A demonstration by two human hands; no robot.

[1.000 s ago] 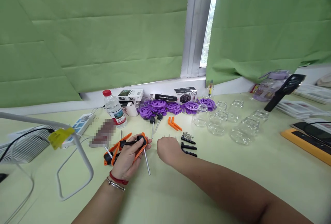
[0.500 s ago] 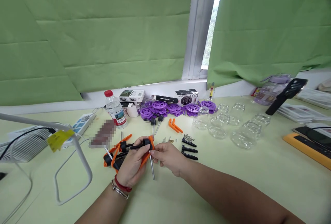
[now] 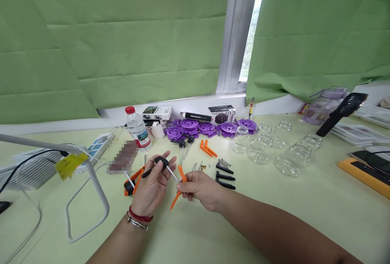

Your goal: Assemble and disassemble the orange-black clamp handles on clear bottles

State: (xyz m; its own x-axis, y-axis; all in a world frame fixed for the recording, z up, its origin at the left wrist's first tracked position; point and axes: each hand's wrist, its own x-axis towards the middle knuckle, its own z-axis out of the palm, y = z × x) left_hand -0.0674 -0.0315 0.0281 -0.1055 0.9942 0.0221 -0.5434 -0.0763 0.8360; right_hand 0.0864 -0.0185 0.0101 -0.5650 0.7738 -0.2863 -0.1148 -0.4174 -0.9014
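Rod, thin and metallic, slants down from the left hand to the fingertips of the right hand, its black head at the upper end. The left hand, palm up, grasps that black head under its thumb, the other fingers partly spread. The right hand pinches an orange bent piece between thumb and fingers, right where the lower end of the rod meets it; whether the rod passes into it is too small to tell.

Just left of the left hand lie orange-and-black assemblies, partly hidden by it. Farther beyond that hand, to its left, stands a red-capped water bottle. A red bracelet and a silver bangle circle the left wrist.

Just beyond the right hand are slim metal pins and small brass-coloured parts. Near its far right side sit a coil spring and black tapered pieces. Beyond it, in order, come two orange angled pieces, then purple openwork discs; black-headed rods rest beyond the gap between the hands. Clear flared vessels stand well to its right.
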